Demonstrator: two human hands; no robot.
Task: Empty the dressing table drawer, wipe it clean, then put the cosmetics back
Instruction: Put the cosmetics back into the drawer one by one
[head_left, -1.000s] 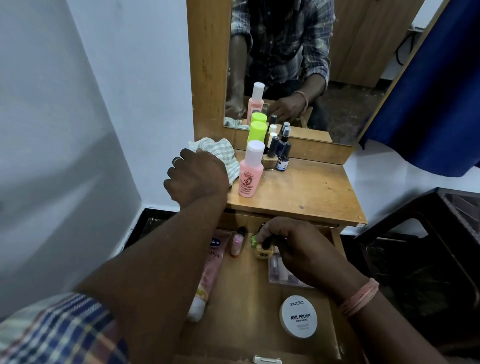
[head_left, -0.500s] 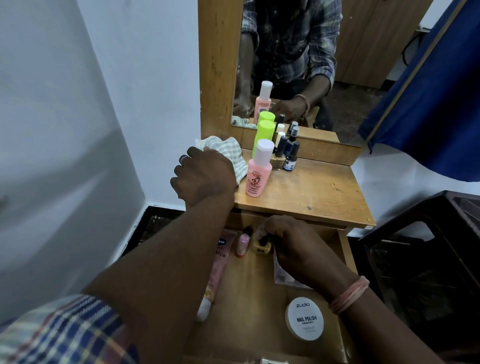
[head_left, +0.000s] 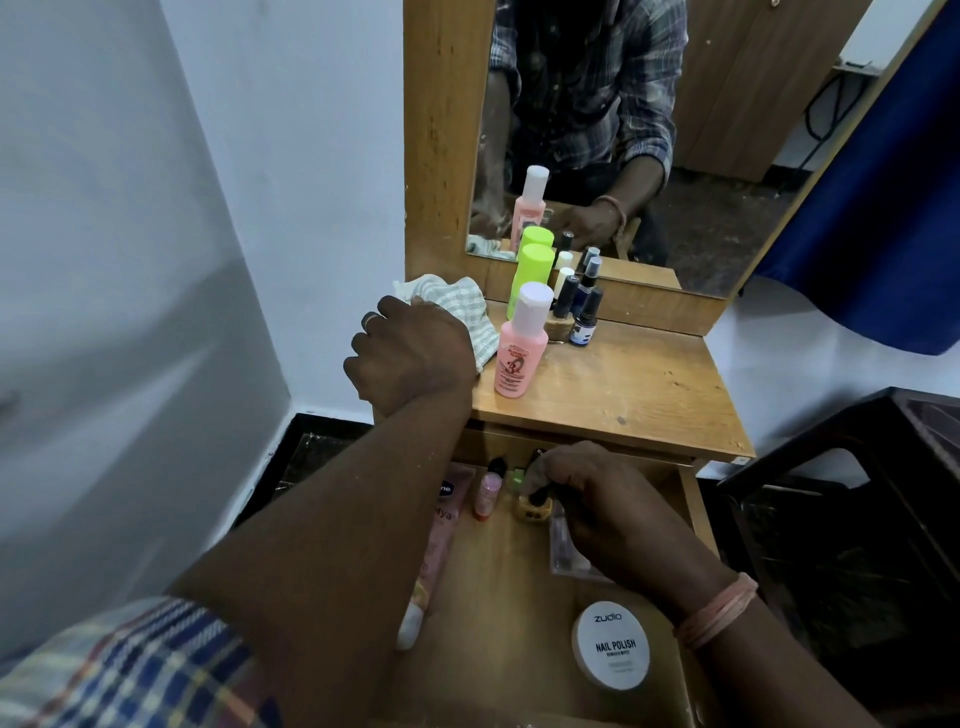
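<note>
While both hands grip, left (head_left: 410, 353) on cloth (head_left: 457, 312), right (head_left: 587, 499) on yellow bottle (head_left: 532, 509): "zudio NAIL POLISH" tin (head_left: 613, 647).

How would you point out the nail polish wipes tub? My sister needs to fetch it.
Look in the open drawer under the mirror table. At its near right corner, by the person's right wrist, lies a flat round white tub. It alone is disc-shaped, with NAIL POLISH printed on its lid.
</note>
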